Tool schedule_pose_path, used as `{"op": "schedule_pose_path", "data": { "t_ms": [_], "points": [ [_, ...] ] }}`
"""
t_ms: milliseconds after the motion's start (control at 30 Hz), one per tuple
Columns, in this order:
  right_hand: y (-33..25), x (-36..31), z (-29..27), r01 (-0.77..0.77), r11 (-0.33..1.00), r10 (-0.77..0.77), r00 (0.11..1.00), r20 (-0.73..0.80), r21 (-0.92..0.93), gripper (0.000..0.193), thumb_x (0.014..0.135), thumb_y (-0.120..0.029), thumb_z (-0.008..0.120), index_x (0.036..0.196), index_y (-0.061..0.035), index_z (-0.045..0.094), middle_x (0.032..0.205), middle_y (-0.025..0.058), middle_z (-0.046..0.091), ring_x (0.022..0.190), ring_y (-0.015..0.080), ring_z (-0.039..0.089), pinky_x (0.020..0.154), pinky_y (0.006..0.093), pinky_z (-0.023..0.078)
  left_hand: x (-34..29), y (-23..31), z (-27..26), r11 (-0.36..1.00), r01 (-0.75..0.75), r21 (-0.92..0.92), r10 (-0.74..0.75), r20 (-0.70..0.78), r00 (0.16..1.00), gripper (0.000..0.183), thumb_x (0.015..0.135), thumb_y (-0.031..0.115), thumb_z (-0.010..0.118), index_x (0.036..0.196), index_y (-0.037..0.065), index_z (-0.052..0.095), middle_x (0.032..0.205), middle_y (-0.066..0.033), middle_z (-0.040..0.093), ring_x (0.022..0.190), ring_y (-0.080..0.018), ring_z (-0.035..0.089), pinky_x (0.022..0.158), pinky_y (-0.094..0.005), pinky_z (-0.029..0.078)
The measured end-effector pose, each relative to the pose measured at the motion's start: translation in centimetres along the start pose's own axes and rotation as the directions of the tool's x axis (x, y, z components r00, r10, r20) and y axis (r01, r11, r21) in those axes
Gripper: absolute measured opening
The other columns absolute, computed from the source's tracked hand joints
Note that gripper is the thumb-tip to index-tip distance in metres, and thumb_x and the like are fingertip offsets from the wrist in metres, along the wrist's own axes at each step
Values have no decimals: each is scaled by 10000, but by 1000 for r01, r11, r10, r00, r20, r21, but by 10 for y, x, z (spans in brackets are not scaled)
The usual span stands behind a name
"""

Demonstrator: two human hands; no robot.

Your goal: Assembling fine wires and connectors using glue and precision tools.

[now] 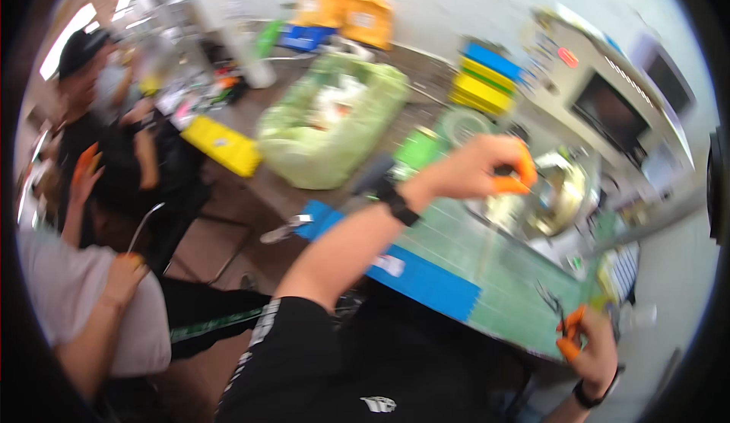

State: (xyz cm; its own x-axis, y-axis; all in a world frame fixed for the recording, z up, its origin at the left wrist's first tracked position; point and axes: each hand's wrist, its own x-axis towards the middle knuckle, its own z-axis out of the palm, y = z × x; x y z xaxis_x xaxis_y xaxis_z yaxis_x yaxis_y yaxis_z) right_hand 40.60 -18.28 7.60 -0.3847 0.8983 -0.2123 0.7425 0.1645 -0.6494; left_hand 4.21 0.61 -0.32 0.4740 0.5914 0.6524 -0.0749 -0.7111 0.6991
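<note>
Orange finger covers sit on the fingertips of both my hands. My left hand [487, 166] is raised over the green work mat [452, 229], its fingers curled together beside a shiny round metal device [563, 195]. Something small and dark shows between those fingers, too blurred to name. Low at the right, near the mat's front edge, my right hand [595, 351] closes on thin dark tweezers [549, 298], whose tips point up and away. A blue strip-shaped tray [430, 282] lies along the mat's front edge, below my left forearm.
A bin lined with a pale green bag [296, 145] stands left of the mat, with a yellow bin [222, 146] beyond. Stacked yellow and blue bins [483, 81] are at the back. A panel with a dark screen [608, 111] rises at right. Other people [99, 301] are at left.
</note>
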Motion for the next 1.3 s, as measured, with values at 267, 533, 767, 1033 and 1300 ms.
{"op": "schedule_pose_path", "data": {
  "t_ms": [267,533,767,1033,1300],
  "points": [
    [-33,39,-35,718,666,-451,605,-657,204,471,961,-314,834,1154,57,620,853,173,643,614,263,674,628,369,613,-1,-9,-9,994,11,110,-12,10,1000,123,913,36,797,969,18,689,1048,-71,751,947,-192,677,847,-323,534],
    [-41,137,-12,723,691,-501,504,-703,25,379,1080,-235,659,1255,99,621,925,244,714,759,335,743,704,429,608,-4,-8,-5,994,69,80,-71,25,997,128,880,-27,783,947,16,684,1055,-107,726,1015,-231,694,941,-367,558],
    [-48,179,1,628,699,-709,545,-448,-343,344,904,-7,825,1149,127,625,987,191,727,819,300,750,926,510,634,-2,-8,-8,985,10,170,-14,22,1000,165,817,34,827,910,55,692,1004,-92,758,961,-279,706,964,-416,563],
    [-48,197,11,601,669,-743,538,-398,-436,413,738,-106,976,1035,46,733,912,103,766,866,258,738,910,434,604,-1,-9,-11,983,16,183,-19,16,1000,169,806,45,838,913,63,708,1025,-100,769,978,-285,709,959,-416,557],
    [-52,195,17,565,692,-721,566,-400,-449,406,728,-149,986,1003,36,751,905,94,779,866,255,747,885,405,599,-3,-10,-10,985,-8,172,6,10,1000,168,809,36,836,919,53,710,1013,-101,763,962,-277,704,920,-400,554]
  ]
}}
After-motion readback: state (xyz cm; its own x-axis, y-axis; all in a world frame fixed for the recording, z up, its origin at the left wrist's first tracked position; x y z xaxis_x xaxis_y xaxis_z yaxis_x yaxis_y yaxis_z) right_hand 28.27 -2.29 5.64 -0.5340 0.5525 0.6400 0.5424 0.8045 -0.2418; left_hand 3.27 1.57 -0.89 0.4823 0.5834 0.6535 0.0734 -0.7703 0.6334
